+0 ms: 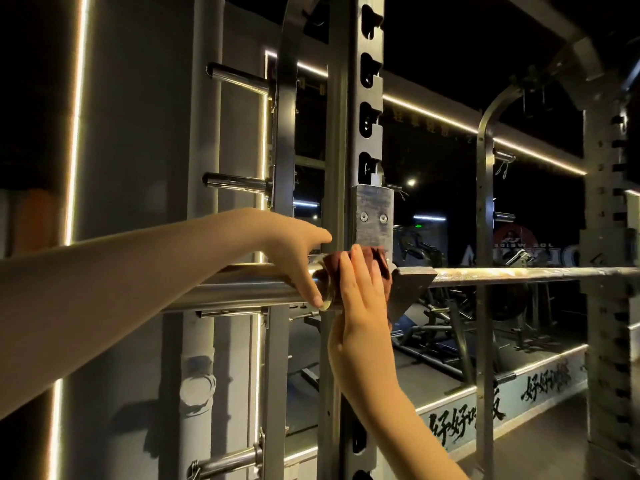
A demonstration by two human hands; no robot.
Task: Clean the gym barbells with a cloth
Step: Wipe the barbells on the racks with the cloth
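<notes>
The cloth (380,262) was pressed flat against the barbell (242,289) by the straight fingers of the right hand (360,296), just where the bar met the rack upright (341,133). The left hand (291,247) was laid over the sleeve with its thumb down on the collar (327,301); whether its other fingers were curled round could not be told. The cloth would best be wrapped round and drawn along while the bar was steadied. No container was seen.

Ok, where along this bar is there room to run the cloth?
Free: shaft right of the hook plate up to the far upright, and sleeve left of your left hand. Crowded at the collar: right hand and cloth too.
</notes>
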